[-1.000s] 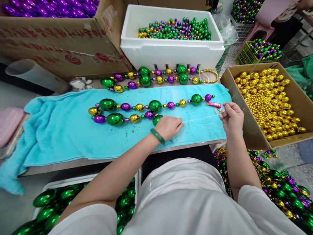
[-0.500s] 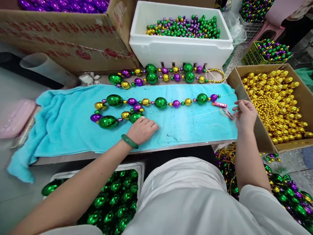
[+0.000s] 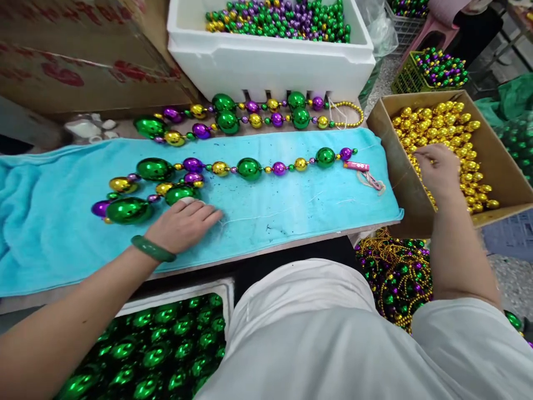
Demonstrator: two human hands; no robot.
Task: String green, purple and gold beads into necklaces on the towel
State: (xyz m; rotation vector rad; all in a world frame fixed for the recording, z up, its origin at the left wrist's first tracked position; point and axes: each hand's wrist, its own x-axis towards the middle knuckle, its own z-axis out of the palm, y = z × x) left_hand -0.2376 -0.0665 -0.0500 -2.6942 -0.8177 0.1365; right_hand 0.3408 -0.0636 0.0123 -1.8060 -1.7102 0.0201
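My left hand (image 3: 183, 223), a green bangle on its wrist, lies on the turquoise towel (image 3: 291, 194), fingers stretched against the end of a strand of green, purple and gold beads (image 3: 233, 168). A thin string (image 3: 266, 214) runs right from its fingertips. A pink tag (image 3: 356, 165) lies at the strand's right end. My right hand (image 3: 437, 169) reaches into the cardboard box of gold beads (image 3: 449, 144), fingers curled down among them; what they hold is hidden.
A finished bead strand (image 3: 250, 118) lies behind the towel, before a white foam box of small mixed beads (image 3: 270, 50). A tub of green balls (image 3: 166, 344) sits below the table edge. Bead piles (image 3: 395, 272) lie at lower right, cardboard boxes (image 3: 83, 55) at back left.
My right hand let go of the string end and moved right into the gold bead box. My left hand slid left along the towel, bunching the lower beads.
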